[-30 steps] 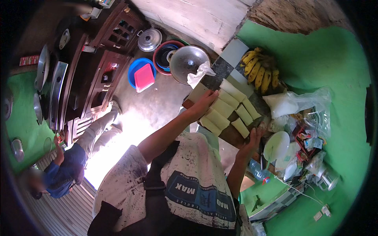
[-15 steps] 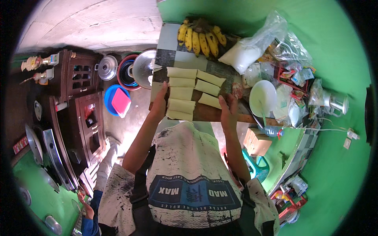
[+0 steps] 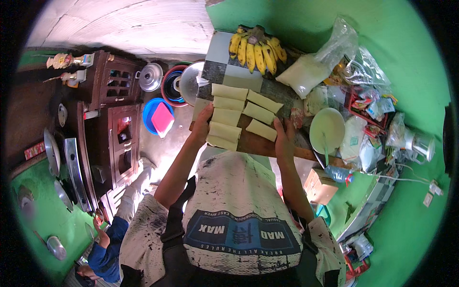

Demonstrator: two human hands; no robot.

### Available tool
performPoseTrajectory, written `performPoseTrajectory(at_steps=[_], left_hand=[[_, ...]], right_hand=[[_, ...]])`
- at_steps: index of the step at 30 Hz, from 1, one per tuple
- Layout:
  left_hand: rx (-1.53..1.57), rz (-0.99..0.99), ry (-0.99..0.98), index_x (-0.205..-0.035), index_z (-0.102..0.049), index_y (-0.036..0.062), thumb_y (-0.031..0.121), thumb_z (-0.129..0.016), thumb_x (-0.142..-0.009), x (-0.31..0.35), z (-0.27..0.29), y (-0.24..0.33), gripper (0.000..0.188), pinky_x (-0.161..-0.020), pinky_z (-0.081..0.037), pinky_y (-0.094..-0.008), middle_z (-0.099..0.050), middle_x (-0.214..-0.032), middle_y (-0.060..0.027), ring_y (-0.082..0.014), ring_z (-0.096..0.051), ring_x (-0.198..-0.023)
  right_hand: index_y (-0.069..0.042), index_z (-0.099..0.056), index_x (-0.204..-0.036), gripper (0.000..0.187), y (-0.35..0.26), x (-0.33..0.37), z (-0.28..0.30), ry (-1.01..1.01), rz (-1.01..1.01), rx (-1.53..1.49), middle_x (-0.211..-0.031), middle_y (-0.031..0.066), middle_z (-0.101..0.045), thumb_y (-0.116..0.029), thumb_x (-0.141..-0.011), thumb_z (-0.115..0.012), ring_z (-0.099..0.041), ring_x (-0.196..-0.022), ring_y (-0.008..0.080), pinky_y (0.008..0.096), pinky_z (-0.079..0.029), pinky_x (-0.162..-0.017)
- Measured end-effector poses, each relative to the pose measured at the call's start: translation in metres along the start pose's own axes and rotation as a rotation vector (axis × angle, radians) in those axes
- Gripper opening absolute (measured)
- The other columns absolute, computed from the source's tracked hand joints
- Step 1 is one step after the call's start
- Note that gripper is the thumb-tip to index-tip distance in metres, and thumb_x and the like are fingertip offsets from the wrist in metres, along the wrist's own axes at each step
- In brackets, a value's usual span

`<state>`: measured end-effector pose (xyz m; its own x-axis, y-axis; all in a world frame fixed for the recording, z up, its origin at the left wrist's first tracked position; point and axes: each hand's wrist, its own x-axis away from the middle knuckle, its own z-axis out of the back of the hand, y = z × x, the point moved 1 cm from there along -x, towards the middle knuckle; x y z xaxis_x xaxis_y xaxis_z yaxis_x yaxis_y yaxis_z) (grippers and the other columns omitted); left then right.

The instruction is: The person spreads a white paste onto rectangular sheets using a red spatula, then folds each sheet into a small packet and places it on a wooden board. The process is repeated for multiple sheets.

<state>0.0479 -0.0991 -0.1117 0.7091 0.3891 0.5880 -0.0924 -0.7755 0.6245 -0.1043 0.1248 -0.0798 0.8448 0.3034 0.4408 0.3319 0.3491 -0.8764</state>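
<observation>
Several pale, flat dough rolls (image 3: pixel 229 116) lie in two columns on a brown wooden board (image 3: pixel 256 146). At the board's left edge is my left hand (image 3: pixel 203 123), its fingers closed around the side. My right hand (image 3: pixel 284 134) grips the opposite side beside the shorter column, thumb on top. Most of my fingers are hidden under the board. The board is at the near side of a checkered table (image 3: pixel 238 76), in front of a bunch of yellow bananas (image 3: pixel 258 53).
Right of the board are a white bowl (image 3: pixel 327 125), a plastic bag of white powder (image 3: pixel 306 76) and a red basket (image 3: pixel 368 112) of packets. Pots and a blue basin (image 3: pixel 149 119) stand left. A person (image 3: pixel 107 248) is at lower left, near a dark cabinet (image 3: pixel 122 129).
The whole view has shifted, so the table, board and hands sit farther right in the picture. More of the other person shows at lower left. Both hands keep their grip.
</observation>
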Motion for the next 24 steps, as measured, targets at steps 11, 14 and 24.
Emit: performPoseTrajectory(at_steps=[11,14,24], left_hand=[[0.087,-0.013,0.051,-0.142,-0.049,0.0064,0.046,-0.049,-0.101,0.036,-0.015,-0.004,0.056,-0.102,-0.048,-0.0378,-0.059,-0.133,-0.0115,-0.0225,-0.059,-0.119],[0.12,0.009,0.076,-0.14,-0.05,0.0058,0.046,-0.05,-0.101,0.035,-0.018,-0.001,0.056,-0.101,-0.049,-0.0375,-0.061,-0.13,-0.0119,-0.0228,-0.061,-0.117],[0.169,-0.057,-0.027,-0.132,-0.057,0.0061,0.038,-0.051,-0.103,0.017,-0.002,-0.002,0.043,-0.093,-0.052,-0.032,-0.065,-0.12,-0.0056,-0.0158,-0.064,-0.107]], right_hand=[[0.002,-0.056,-0.135,0.052,-0.024,-0.011,0.012,-0.149,0.004,0.195,-0.141,0.0211,-0.052,-0.038,-0.101,-0.055,-0.045,-0.131,0.0319,0.0421,-0.029,-0.114],[0.003,-0.057,-0.134,0.052,-0.041,-0.009,0.008,-0.166,-0.027,0.161,-0.144,0.022,-0.049,-0.038,-0.102,-0.052,-0.041,-0.135,0.0327,0.0414,-0.025,-0.117],[0.006,-0.054,-0.136,0.056,-0.018,-0.017,0.016,-0.094,0.139,0.279,-0.15,0.0218,-0.042,-0.038,-0.102,-0.05,-0.034,-0.142,0.0331,0.0414,-0.021,-0.119]])
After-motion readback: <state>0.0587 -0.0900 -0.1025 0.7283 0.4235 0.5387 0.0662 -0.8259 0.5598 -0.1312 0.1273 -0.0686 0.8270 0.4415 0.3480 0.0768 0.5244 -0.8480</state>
